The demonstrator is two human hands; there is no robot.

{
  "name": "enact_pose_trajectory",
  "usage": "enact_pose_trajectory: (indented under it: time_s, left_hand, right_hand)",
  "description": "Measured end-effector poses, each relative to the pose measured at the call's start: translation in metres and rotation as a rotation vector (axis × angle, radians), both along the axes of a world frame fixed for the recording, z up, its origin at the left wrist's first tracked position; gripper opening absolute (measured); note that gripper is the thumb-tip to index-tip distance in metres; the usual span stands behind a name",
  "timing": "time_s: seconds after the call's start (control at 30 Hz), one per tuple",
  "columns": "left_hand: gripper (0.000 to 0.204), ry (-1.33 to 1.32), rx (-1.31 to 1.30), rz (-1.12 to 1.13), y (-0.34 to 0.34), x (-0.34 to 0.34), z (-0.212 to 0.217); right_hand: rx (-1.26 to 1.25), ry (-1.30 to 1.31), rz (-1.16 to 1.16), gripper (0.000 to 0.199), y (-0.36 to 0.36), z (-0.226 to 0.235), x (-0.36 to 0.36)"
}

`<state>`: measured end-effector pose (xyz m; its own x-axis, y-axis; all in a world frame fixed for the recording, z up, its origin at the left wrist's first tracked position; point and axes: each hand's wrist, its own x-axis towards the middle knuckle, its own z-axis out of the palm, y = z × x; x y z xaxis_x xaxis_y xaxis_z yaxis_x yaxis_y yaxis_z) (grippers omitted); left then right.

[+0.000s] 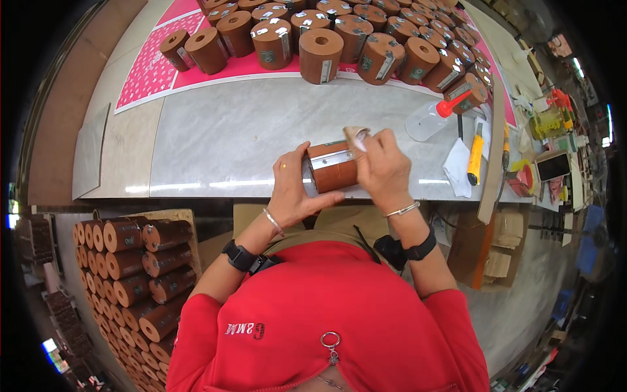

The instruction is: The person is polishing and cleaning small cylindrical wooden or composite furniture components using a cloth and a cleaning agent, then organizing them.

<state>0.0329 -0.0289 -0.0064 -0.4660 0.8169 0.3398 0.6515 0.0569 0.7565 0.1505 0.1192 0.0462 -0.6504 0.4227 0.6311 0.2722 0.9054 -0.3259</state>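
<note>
A brown cylinder (336, 178) with a silver metal strip set along its side lies sideways near the front edge of the grey tabletop. My left hand (290, 179) is wrapped round its left end, the thumb along the near side. In my right hand (386, 166) a folded beige piece (356, 137) is pinched against the cylinder's right end; whether it is cloth or sandpaper I cannot tell. The right fingers partly hide that end. Beyond the right hand stands a clear squeeze bottle (426, 123) with a red nozzle, tilted to one side.
Several similar cylinders (320, 55) stand upright on a pink sheet (147, 72) at the back. To the right lie a white cloth (457, 171) and a yellow utility knife (475, 157). More cylinders are stacked (124, 264) at lower left. A wooden strip (493, 157) borders the right side.
</note>
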Motion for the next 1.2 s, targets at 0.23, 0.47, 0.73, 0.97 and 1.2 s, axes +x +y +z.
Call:
enact_pose_trajectory:
  time_s: [0.23,0.47,0.73,0.97,1.2]
  left_hand:
    - [0.089,0.375,0.193,-0.057,0.004,-0.006,0.008]
    - [0.087,0.395,0.28,-0.044,0.006,-0.002,-0.013]
    - [0.088,0.114,0.258,-0.088,-0.003,-0.019,0.017]
    - [0.104,0.086,0.093,-0.145,0.012,-0.043,0.046]
    - [0.099,-0.292,0.133,-0.068,0.013,-0.034,0.005]
  right_hand:
    - [0.209,-0.055,0.108,0.007,0.006,-0.002,-0.002]
    - [0.13,-0.062,0.162,0.009,-0.024,0.009,-0.013]
    - [-0.261,-0.176,-0.097,0.016,0.052,-0.025,0.047]
    - [-0.322,0.116,0.048,0.013,0.037,-0.001,0.024]
    - [0.054,-0.023,0.463,0.013,-0.038,0.029,-0.027]
